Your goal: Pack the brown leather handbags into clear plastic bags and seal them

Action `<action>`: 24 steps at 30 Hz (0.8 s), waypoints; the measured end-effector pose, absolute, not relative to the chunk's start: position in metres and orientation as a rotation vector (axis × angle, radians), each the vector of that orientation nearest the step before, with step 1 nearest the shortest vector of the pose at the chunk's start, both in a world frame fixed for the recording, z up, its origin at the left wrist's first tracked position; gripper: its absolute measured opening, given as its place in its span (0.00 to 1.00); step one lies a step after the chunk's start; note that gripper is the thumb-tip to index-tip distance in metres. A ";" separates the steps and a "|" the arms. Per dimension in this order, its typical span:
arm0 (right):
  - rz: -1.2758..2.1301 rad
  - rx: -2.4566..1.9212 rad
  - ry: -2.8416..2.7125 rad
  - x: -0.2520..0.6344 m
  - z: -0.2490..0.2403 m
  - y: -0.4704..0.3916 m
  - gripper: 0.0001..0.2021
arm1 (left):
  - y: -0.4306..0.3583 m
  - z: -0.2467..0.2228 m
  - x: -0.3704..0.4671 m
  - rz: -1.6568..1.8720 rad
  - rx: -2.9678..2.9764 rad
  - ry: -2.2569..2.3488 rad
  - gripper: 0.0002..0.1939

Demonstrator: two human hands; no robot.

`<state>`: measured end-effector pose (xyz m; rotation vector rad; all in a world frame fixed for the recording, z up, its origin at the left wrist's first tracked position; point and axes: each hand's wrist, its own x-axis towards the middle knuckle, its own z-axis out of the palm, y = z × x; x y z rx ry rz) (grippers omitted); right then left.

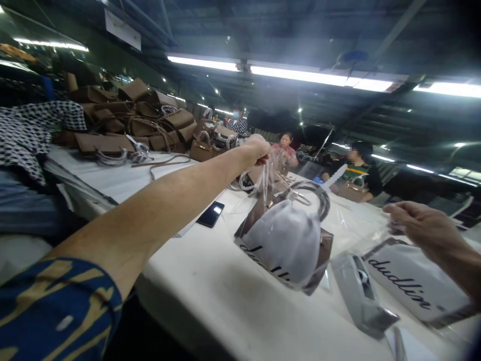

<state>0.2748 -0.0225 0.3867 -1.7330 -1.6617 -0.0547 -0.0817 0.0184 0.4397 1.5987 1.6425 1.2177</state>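
Observation:
A brown handbag (323, 250) with wrapped handles and a white dust pouch (285, 235) against its front is inside a clear plastic bag (266, 183), above the white table. My left hand (259, 149), at the end of the outstretched arm, is closed on the upper left edge of that plastic. On the right, my right hand (413, 220) pinches the other side of the clear plastic, which stretches toward the handbag. Below my right hand lies another brown bag with a white lettered pouch (409, 281).
A grey tape dispenser (361, 296) stands right of the handbag. A phone (211, 214) lies on the white table (210, 281). Brown handbags (139, 115) are piled at the back left. People sit across the table; a patterned sleeve (56, 118) shows at left.

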 end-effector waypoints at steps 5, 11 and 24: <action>-0.137 -1.637 -1.733 0.288 0.388 -0.044 0.15 | 0.006 0.426 -0.108 1.190 1.768 1.709 0.05; 0.198 -1.685 -2.021 0.307 0.345 -0.057 0.23 | -0.024 0.358 -0.127 1.154 2.122 1.788 0.06; -0.469 -1.158 -2.501 0.179 0.385 -0.074 0.16 | -0.105 0.326 -0.089 0.571 3.515 0.714 0.04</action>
